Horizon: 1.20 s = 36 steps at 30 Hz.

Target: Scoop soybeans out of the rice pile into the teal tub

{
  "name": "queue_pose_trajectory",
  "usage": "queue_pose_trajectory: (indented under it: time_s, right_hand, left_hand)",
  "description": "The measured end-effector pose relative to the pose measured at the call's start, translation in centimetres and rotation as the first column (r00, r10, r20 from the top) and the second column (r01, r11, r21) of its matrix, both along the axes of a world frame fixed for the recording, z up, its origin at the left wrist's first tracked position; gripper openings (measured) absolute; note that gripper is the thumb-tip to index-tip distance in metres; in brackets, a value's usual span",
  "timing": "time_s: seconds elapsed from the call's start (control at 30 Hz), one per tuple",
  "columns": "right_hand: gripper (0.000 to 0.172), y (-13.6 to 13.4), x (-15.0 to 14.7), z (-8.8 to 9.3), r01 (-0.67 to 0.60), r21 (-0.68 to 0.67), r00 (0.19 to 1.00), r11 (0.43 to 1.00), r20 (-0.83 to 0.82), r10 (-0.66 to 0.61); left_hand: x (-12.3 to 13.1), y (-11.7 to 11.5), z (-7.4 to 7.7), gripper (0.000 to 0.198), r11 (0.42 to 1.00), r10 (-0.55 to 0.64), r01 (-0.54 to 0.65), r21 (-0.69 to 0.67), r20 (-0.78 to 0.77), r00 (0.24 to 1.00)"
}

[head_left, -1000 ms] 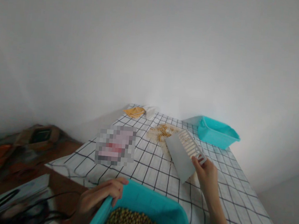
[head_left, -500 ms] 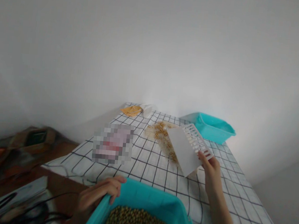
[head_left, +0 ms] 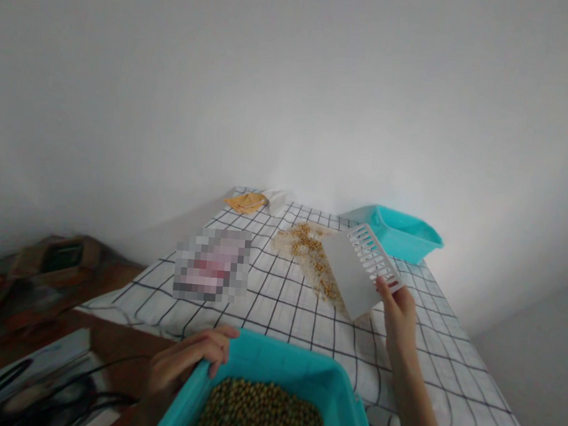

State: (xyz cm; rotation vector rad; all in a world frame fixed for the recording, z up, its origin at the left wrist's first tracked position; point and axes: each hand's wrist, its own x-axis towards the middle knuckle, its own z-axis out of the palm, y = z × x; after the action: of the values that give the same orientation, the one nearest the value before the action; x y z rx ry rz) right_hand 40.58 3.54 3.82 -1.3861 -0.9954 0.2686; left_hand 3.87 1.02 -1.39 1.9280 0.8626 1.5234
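My left hand (head_left: 199, 353) is closed over the left rim of a turquoise plastic bin (head_left: 284, 353) at the table's near edge. Small round greenish-brown beans or pellets (head_left: 261, 413) lie in that bin. In my right hand (head_left: 398, 312) is a flat white scraper (head_left: 351, 268) with a slotted end, gripped by that end and tilted above the tabletop. Beyond the scraper's left side, yellowish beans (head_left: 306, 245) are spread on a thin, see-through sheet or film.
A second turquoise bin (head_left: 404, 233) stands at the back right of the checked tablecloth (head_left: 277, 292). An orange cloth (head_left: 246, 202) and a white cloth (head_left: 277, 201) lie at the far end. A blurred-out pinkish item (head_left: 212, 264) is on the left. Boxes and cables (head_left: 64, 386) crowd the lower left.
The whole view has shifted slightly, so things sit a little higher in the picture. My right hand still holds the scraper, its angle slightly changed. My left hand stays on the bin's rim.
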Motion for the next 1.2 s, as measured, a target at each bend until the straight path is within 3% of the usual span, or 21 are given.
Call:
queue_pose_trajectory:
  time_s: [0.1, 0.23, 0.6, 0.73, 0.87, 1.2]
  right_hand:
    - [0.048, -0.1, 0.0, 0.1, -0.013, -0.032, 0.995, 0.999, 0.096, 0.017]
    - [0.051, -0.1, -0.3, 0.2, 0.001, -0.044, 0.985, 0.999, 0.171, 0.007]
    - [0.041, -0.7, -3.1, 1.1, -0.126, -0.042, 0.960, 0.991, 0.248, 0.132]
    - [0.039, -0.9, -3.0, 1.2, -0.066, 0.008, 0.965, 0.998, 0.254, 0.062]
    - [0.039, -0.8, -2.7, 1.0, -0.003, 0.008, 0.962, 1.000, 0.272, 0.001]
    - [0.038, -0.9, -3.2, 1.0, -0.186, -0.054, 0.916, 0.981, 0.351, 0.193]
  left_hand:
    - [0.0, -0.3, 0.0, 0.038, 0.998, -0.054, 0.058, -0.025, 0.112, 0.992]
    - [0.0, -0.3, -0.1, 0.044, 0.995, -0.097, 0.100, -0.027, 0.101, 0.990]
    - [0.1, -0.9, 0.8, 0.050, 0.991, -0.073, 0.090, -0.101, 0.158, 0.985]
    - [-0.1, -0.6, 0.2, 0.050, 0.991, -0.005, 0.025, -0.129, 0.152, 0.988]
    - [-0.6, 0.0, -0.8, 0.044, 0.994, -0.036, 0.047, -0.096, 0.111, 0.993]
    - [-1.0, 0.0, -1.3, 0.039, 0.996, -0.042, 0.047, -0.075, 0.070, 0.997]
